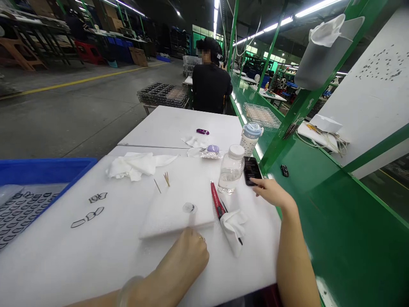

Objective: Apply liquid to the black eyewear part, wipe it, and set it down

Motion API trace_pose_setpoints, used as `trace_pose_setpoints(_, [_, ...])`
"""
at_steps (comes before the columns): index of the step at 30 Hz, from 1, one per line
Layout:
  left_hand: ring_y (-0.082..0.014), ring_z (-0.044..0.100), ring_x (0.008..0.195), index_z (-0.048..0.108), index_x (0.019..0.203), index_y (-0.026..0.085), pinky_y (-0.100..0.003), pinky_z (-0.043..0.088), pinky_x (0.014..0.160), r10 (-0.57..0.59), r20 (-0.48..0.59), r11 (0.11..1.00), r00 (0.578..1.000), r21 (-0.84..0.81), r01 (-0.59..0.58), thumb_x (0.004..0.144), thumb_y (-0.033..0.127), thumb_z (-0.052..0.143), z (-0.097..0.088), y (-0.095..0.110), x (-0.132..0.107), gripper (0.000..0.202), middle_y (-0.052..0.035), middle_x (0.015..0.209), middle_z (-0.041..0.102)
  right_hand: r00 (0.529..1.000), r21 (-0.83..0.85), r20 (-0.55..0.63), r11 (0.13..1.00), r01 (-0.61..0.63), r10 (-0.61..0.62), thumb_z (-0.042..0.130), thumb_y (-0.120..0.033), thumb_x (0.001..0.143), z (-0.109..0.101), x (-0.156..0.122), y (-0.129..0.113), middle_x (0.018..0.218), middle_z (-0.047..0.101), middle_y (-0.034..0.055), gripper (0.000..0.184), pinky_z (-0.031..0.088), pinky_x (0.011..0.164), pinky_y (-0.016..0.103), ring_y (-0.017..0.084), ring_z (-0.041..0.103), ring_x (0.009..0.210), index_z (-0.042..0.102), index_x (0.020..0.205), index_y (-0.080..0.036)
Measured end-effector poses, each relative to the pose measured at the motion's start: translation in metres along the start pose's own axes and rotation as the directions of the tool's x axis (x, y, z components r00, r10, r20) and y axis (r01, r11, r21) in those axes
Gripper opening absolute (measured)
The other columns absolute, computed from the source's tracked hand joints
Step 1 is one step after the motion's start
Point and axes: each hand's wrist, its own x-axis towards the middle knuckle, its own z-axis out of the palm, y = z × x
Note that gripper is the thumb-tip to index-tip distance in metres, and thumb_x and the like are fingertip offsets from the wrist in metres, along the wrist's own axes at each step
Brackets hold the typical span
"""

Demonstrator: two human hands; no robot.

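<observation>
My left hand (191,251) rests at the near edge of a white foam pad (175,204), its fingers curled down, with a ring and a clear bangle showing. Whether it holds anything is hidden. A small clear round piece (189,208) lies on the pad just beyond it. My right hand (270,192) reaches out with extended fingers, a fingertip at the lower edge of a black smartphone (252,170). Between my hands lie a red utility knife (216,199) and a crumpled tissue (233,230). A clear water bottle (230,168) stands beyond the knife. Dark eyeglass-frame outlines (87,217) lie on the white table (64,268).
A blue crate (41,170) of dark frame pieces sits at the table's left. Crumpled white cloth (134,165), thin wooden sticks (166,179) and a drink bottle (252,138) are close by. A green bench (319,213) runs along the right. A seated co-worker (211,83) faces away ahead.
</observation>
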Motion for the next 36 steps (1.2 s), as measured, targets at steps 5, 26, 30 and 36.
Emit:
trace_pose_setpoints(5, [-0.0173,0.046,0.046,0.051,0.048,0.019,-0.029,0.018,0.045,-0.008,0.013,1.0,1.0,-0.014,0.008,0.064,0.008,0.076,0.005,0.001,0.0,0.031,0.0019,0.044,0.035,0.991,-0.065,0.029,0.99,-0.126,0.128,0.05,-0.015,0.082,-0.011,-0.003,0.015,0.068,0.066,0.0028,0.052,0.041,0.064,0.028,0.022,0.061,0.07,0.061,0.132,-0.023])
trace_pose_setpoints(26, [-0.018,0.049,0.046,0.05,0.047,0.018,-0.03,0.019,0.045,-0.02,-0.026,1.0,0.999,0.022,0.02,0.065,0.006,0.074,0.007,0.003,-0.001,0.033,-0.0003,0.046,0.043,0.942,0.495,-0.246,0.865,-0.081,0.229,0.058,-0.023,0.071,0.017,0.064,0.054,0.091,0.067,0.0059,0.046,0.049,0.073,0.025,0.017,0.062,0.081,0.064,0.115,-0.011])
trace_pose_setpoints(30, [-0.018,0.05,0.047,0.053,0.049,0.018,-0.03,0.021,0.045,-0.013,0.008,1.0,1.0,0.005,0.013,0.065,0.005,0.074,0.003,0.001,-0.001,0.03,-0.0004,0.047,0.044,0.938,0.49,-0.251,0.867,-0.088,0.237,0.065,-0.024,0.064,0.019,0.064,0.055,0.095,0.063,0.0063,0.054,0.049,0.07,0.026,0.018,0.06,0.08,0.062,0.116,-0.012])
trace_pose_setpoints(36, [-0.018,0.05,0.049,0.049,0.048,0.018,-0.03,0.031,0.048,-0.086,-0.054,0.996,0.995,0.0,0.086,0.064,0.007,0.075,0.015,0.009,-0.001,0.033,-0.0011,0.048,0.046,0.901,0.444,-0.327,0.888,-0.119,0.284,0.072,-0.035,0.06,0.025,0.068,0.053,0.118,0.058,0.0118,0.06,0.049,0.077,0.028,0.023,0.06,0.097,0.063,0.116,-0.015])
